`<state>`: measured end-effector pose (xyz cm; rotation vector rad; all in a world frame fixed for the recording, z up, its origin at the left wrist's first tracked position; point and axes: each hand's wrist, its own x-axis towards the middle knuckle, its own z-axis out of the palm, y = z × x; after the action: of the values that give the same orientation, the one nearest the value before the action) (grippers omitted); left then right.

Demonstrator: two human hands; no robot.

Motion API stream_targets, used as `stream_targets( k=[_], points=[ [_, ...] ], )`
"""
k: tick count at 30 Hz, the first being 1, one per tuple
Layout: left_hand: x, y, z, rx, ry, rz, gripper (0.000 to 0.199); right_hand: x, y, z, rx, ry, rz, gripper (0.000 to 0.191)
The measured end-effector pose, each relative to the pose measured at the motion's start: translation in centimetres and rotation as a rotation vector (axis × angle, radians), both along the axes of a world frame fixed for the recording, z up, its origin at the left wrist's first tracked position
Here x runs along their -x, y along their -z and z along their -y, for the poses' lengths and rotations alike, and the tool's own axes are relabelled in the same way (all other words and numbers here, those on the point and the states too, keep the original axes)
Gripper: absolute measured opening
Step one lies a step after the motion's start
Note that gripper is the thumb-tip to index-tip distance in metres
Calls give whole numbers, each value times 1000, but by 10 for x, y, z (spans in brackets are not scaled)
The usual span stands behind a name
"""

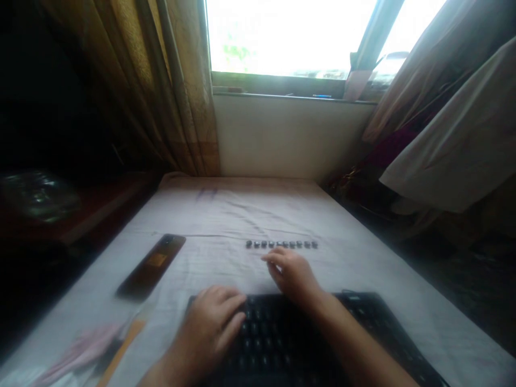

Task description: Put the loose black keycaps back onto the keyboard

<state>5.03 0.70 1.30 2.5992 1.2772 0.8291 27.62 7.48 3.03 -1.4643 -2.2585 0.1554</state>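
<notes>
A black keyboard (266,344) lies on the sheet in front of me. My left hand (213,322) rests over its upper left corner, fingers spread a little and thumb apart, holding nothing I can see. Beyond the keyboard's far edge, my right hand (292,274) is raised with thumb and fingers bent together in a pinch. Anything between those fingertips is too small or blurred to make out. Just past them runs a straight row of several small dark pieces (285,244) that look like keycaps. The right forearm covers part of the keyboard.
A dark smartphone (155,266) lies at the left on the pale sheet (217,215). Nearer me are a pink cloth (83,349) and an orange strip (123,352). Curtains (177,97) and a bright window (282,37) stand behind; white cloth (459,140) hangs at right.
</notes>
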Motion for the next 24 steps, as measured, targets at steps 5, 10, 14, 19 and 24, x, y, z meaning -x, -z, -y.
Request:
stream_targets(
  k=[5, 10, 14, 19, 24],
  points=[
    [2, 4, 0, 21, -22, 27, 24, 10, 2, -27, 14, 45, 103, 26],
    [2, 7, 0, 57, -22, 10, 25, 20, 5, -45, 16, 39, 162, 21],
    [2, 5, 0, 39, -25, 13, 25, 28, 4, -57, 21, 42, 204, 20],
    [1, 3, 0, 45, -28, 24, 24, 34, 6, -67, 34, 38, 253, 18],
    [1, 5, 1, 92, -29, 28, 24, 38, 9, -70, 47, 19, 285, 18]
  ],
)
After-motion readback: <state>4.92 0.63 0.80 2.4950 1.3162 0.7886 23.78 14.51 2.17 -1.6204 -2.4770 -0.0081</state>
